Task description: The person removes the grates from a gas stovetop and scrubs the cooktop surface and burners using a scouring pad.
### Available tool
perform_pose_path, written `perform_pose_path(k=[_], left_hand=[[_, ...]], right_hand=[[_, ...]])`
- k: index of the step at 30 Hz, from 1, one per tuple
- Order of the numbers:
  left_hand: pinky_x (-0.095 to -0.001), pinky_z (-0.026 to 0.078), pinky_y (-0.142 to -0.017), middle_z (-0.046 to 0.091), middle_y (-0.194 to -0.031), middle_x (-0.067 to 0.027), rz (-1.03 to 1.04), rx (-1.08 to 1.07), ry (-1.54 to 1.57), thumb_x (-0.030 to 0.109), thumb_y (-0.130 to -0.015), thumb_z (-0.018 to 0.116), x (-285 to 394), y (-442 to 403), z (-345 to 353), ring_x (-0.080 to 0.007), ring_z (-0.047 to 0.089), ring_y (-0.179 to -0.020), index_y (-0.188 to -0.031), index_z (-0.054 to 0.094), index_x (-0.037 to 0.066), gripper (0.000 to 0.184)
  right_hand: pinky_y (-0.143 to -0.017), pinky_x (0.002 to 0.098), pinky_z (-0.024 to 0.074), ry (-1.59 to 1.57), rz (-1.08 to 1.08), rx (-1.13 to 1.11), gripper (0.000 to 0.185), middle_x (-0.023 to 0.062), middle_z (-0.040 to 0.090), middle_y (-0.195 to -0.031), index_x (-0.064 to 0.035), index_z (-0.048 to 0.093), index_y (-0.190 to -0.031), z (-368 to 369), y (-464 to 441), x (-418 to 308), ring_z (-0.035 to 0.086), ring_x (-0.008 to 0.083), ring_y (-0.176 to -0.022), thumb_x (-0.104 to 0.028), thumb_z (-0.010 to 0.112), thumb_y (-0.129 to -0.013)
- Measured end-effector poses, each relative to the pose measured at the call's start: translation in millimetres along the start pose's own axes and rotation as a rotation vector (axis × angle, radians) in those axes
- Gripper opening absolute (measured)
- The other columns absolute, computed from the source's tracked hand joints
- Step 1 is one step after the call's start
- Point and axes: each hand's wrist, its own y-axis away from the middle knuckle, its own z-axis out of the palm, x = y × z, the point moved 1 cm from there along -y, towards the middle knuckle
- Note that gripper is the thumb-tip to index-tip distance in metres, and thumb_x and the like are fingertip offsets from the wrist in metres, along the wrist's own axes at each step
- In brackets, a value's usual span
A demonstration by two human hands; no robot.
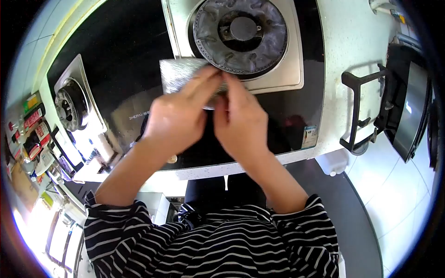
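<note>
A shiny silver foil sheet (178,72) lies partly over the near left corner of the steel burner plate (278,82), against the round burner (241,34). My left hand (178,113) is on the foil's near side, its fingers closed together at the foil's edge by the burner. Beside it, my right hand (243,116) has its fingertips pressed together at the burner's near rim, close to the left fingertips. Motion blurs the fingertips of both hands, and part of the foil is hidden under them.
The black glass cooktop (125,55) has a second burner (72,106) at the left. A black pot support (357,106) stands on the white counter at the right, beside a dark pan (410,106). Packets (37,125) and other items crowd the far left.
</note>
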Motion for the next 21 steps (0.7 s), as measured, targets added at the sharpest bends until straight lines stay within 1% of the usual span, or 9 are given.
perform_pose_path(k=[2,4,6,8,10,12,14,17,21], left_hand=[[-0.0403,0.06,-0.07,0.054,-0.144,-0.0119,0.055,0.06,0.03,0.002,-0.075,0.059,17,-4,19,-0.0337,0.071,-0.087,-0.137,0.054,0.008,0.062],[-0.0406,0.061,-0.07,0.048,-0.149,-0.0149,-0.007,-0.024,0.07,0.007,-0.078,0.06,40,-9,29,-0.0353,0.071,-0.092,-0.143,0.047,0.005,0.067],[-0.0411,0.061,-0.07,0.04,-0.154,-0.0183,-0.052,-0.075,0.154,0.009,-0.079,0.06,61,-19,41,-0.0362,0.069,-0.099,-0.148,0.038,0.002,0.073],[-0.0457,0.061,-0.072,0.036,-0.153,-0.0274,-0.012,0.009,0.261,0.011,-0.078,0.06,76,-29,49,-0.0429,0.067,-0.102,-0.149,0.033,-0.003,0.077],[-0.0485,0.06,-0.073,0.033,-0.152,-0.0323,-0.089,-0.02,0.338,0.012,-0.077,0.061,88,-41,54,-0.0482,0.065,-0.101,-0.151,0.028,-0.003,0.082],[-0.0499,0.059,-0.078,0.021,-0.155,-0.0375,-0.141,-0.089,0.364,0.011,-0.077,0.06,101,-45,54,-0.0534,0.064,-0.098,-0.155,0.019,-0.001,0.089],[-0.0501,0.058,-0.079,0.017,-0.159,-0.0349,-0.143,-0.014,0.459,0.011,-0.078,0.06,102,-44,64,-0.0518,0.064,-0.098,-0.157,0.016,0.001,0.091],[-0.0464,0.059,-0.07,0.014,-0.162,-0.0289,-0.187,-0.15,0.42,0.012,-0.078,0.061,101,-44,55,-0.0455,0.068,-0.093,-0.158,0.017,0.002,0.092],[-0.0442,0.059,-0.067,0.015,-0.162,-0.03,-0.15,-0.129,0.423,0.01,-0.078,0.061,109,-50,57,-0.0455,0.068,-0.092,-0.157,0.017,-0.001,0.09]], right_hand=[[-0.081,0.0463,0.0557,0.053,0.043,-0.015,0.051,0.0177,0.067,-0.109,-0.0048,0.051,-0.137,-18,1,15,0.065,0.0372,-0.097,-0.012,0.062,-0.088],[-0.078,0.0454,0.0555,0.159,0.0,0.049,0.048,0.0154,0.066,-0.106,-0.0105,0.056,-0.135,-33,2,33,0.065,0.036,-0.094,-0.012,0.062,-0.087],[-0.073,0.0438,0.0534,0.234,-0.035,0.102,0.042,0.012,0.061,-0.093,-0.0175,0.065,-0.128,-52,-3,46,0.062,0.0336,-0.087,-0.01,0.063,-0.087],[-0.072,0.0428,0.0524,0.271,-0.083,0.114,0.039,0.0106,0.059,-0.09,-0.0189,0.068,-0.124,-68,-15,55,0.061,0.033,-0.086,-0.01,0.063,-0.086],[-0.069,0.042,0.0499,0.308,-0.128,0.107,0.035,0.0088,0.057,-0.087,-0.0189,0.072,-0.117,-80,-32,61,0.058,0.0309,-0.082,-0.01,0.065,-0.084],[-0.071,0.0415,0.0497,0.32,-0.188,0.105,0.032,0.0089,0.057,-0.087,-0.0178,0.072,-0.113,-87,-48,68,0.058,0.0305,-0.083,-0.009,0.065,-0.083],[-0.072,0.0414,0.0496,0.25,-0.219,0.091,0.031,0.0091,0.056,-0.087,-0.016,0.072,-0.112,-91,-56,73,0.058,0.0303,-0.085,-0.006,0.066,-0.083],[-0.073,0.041,0.0492,0.191,-0.178,0.043,0.032,0.0087,0.055,-0.087,-0.0147,0.071,-0.113,-96,-55,77,0.058,0.0299,-0.086,-0.003,0.066,-0.084],[-0.074,0.0407,0.0495,0.132,-0.142,0.128,0.034,0.0085,0.059,-0.09,-0.0125,0.071,-0.117,-95,-46,84,0.059,0.0297,-0.086,-0.002,0.065,-0.085]])
